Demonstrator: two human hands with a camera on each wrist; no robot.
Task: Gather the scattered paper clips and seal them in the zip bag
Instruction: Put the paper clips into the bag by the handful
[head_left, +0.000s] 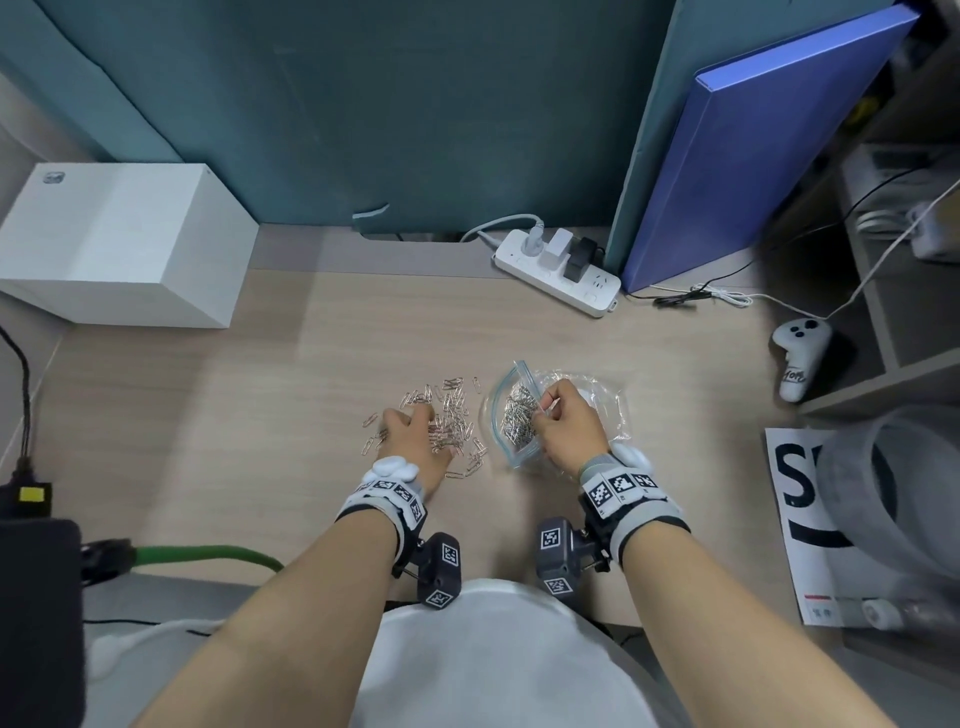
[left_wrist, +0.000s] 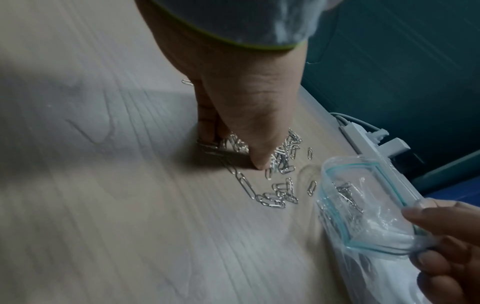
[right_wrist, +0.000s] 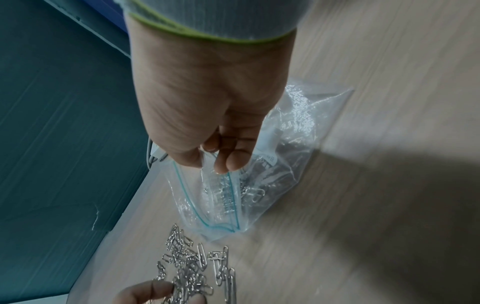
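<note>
Head view: left hand down on loose paper clips at desk centre, fingers curled into the pile; right hand just right, pinching open zip bag rim.

Left wrist: fingertips curled onto clips.

Right wrist: thumb and fingers gripping rim; clips inside bag.

Both forearms are bare, each wrist has a grey-and-black strap with square black-and-white marker tags, a dark camera block hanging at 6 o'clock, and the wrist views show a grey cuff edged green.
</note>
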